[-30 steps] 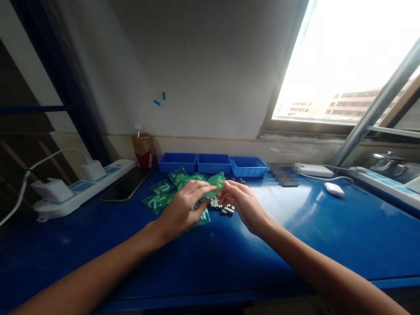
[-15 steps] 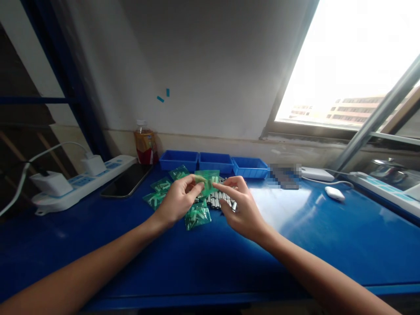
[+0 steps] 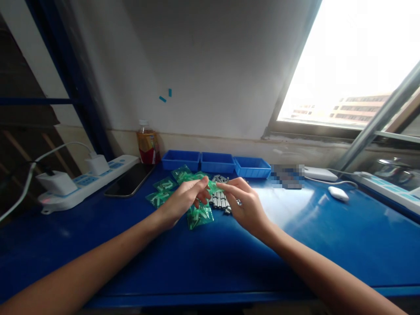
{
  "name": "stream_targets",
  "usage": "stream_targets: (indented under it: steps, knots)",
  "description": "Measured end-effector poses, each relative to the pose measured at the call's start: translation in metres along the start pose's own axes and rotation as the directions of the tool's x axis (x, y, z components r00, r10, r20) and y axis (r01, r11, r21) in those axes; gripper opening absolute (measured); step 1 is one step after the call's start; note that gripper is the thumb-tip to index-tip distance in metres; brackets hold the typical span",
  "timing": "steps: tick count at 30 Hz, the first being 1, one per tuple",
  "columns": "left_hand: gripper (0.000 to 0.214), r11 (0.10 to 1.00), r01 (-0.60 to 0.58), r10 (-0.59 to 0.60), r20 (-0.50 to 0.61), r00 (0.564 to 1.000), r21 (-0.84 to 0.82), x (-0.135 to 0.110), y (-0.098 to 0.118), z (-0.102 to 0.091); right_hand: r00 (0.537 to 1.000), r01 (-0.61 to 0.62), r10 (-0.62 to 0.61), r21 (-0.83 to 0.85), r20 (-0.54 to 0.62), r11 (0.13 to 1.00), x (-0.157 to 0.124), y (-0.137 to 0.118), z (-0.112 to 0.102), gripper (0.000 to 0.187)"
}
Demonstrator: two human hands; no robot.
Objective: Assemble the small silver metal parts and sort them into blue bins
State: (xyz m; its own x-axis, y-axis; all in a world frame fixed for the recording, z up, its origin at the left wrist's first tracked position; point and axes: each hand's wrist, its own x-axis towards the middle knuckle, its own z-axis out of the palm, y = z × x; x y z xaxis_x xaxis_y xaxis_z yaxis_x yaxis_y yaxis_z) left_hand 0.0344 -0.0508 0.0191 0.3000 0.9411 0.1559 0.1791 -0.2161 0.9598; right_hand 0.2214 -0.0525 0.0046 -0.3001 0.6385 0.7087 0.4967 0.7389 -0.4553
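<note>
1. We are stretching the index finger of our right hand (image 3: pixel 247 205) leftward, its tip at the right edge of a green bag (image 3: pixel 213 186); whether the fingers are pinching, we cannot tell.
2. We are curling our left hand (image 3: pixel 183 199) at the bag's left side, its grip likewise unclear.
3. Between both hands, the bag is showing no clear long axis to us.
4. We are seeing metal cylinders (image 3: pixel 220 200) lying just below, on the tabletop (image 3: pixel 197 262).
</note>
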Motion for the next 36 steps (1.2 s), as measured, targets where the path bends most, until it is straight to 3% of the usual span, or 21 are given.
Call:
stream_targets:
  steps: [4, 6, 8, 10, 12, 14, 16, 18, 21, 23, 26, 29, 31, 34, 36]
  knots:
    - [0.024, 0.985, 0.088, -0.094, -0.039, 0.995, -0.147, 0.013, -0.003, -0.010, 0.996, 0.082, -0.079, -0.057, 0.050, 0.995, -0.004, -0.002, 0.003, 0.035]
    - [0.018, 0.970, 0.109, -0.147, -0.170, 0.974, -0.216, 0.030, -0.001, -0.022, 0.998, 0.043, -0.040, -0.074, 0.044, 0.996, -0.004, -0.002, 0.003, 0.037]
    - [0.015, 0.956, 0.083, -0.180, -0.338, 0.924, -0.282, 0.052, 0.003, -0.038, 1.000, -0.002, 0.005, -0.086, 0.025, 0.996, -0.002, 0.000, 0.003, 0.037]
    - [0.014, 0.951, 0.050, -0.177, -0.407, 0.896, -0.304, 0.072, 0.006, -0.056, 0.999, -0.034, 0.033, -0.103, -0.013, 0.994, 0.000, 0.003, 0.002, 0.033]
    - [0.024, 0.977, 0.085, -0.157, -0.391, 0.907, -0.196, 0.084, 0.002, -0.072, 0.996, -0.062, 0.052, -0.135, -0.078, 0.989, 0.002, 0.005, 0.001, 0.029]
    - [0.040, 0.986, 0.130, -0.073, -0.432, 0.899, 0.102, 0.084, -0.012, -0.086, 0.989, -0.077, 0.055, -0.164, -0.136, 0.984, 0.004, 0.007, -0.001, 0.028]
    - [0.045, 0.852, 0.193, 0.052, -0.444, 0.894, 0.487, 0.076, -0.031, -0.095, 0.985, -0.081, 0.051, -0.180, -0.165, 0.980, 0.004, 0.007, -0.002, 0.029]
    - [0.046, 0.666, 0.207, 0.124, -0.381, 0.916, 0.716, 0.066, -0.049, -0.100, 0.985, -0.079, 0.048, -0.183, -0.165, 0.980, 0.004, 0.006, -0.003, 0.029]
    - [0.046, 0.534, 0.189, 0.134, -0.304, 0.943, 0.824, 0.060, -0.065, -0.105, 0.989, -0.067, 0.044, -0.170, -0.139, 0.983, 0.004, 0.007, -0.002, 0.032]
    - [0.039, 0.555, 0.213, 0.092, -0.314, 0.945, 0.804, 0.064, -0.068, -0.106, 0.992, -0.057, 0.040, -0.139, -0.123, 0.989, 0.003, 0.008, -0.001, 0.034]
    - [0.026, 0.672, 0.241, 0.076, -0.389, 0.918, 0.700, 0.067, -0.059, -0.104, 0.993, -0.051, 0.042, -0.072, -0.113, 0.996, 0.003, 0.010, 0.000, 0.034]
    - [0.017, 0.756, 0.061, 0.281, -0.408, 0.869, 0.652, 0.055, -0.036, -0.088, 0.993, -0.115, 0.115, 0.008, -0.037, 0.993, 0.004, 0.006, -0.001, 0.023]
    - [0.012, 0.706, -0.133, 0.485, -0.338, 0.806, 0.696, 0.039, -0.017, -0.068, 0.967, -0.253, 0.245, 0.132, 0.068, 0.958, 0.005, 0.000, -0.003, 0.021]
    - [0.010, 0.516, -0.414, 0.670, -0.053, 0.740, 0.750, 0.014, 0.002, -0.029, 0.896, -0.443, 0.382, 0.426, 0.226, 0.789, 0.006, -0.009, -0.004, 0.034]
    - [0.014, 0.403, -0.564, 0.677, 0.180, 0.714, 0.721, 0.002, 0.005, -0.009, 0.889, -0.454, 0.392, 0.561, 0.236, 0.692, 0.007, -0.011, -0.004, 0.036]
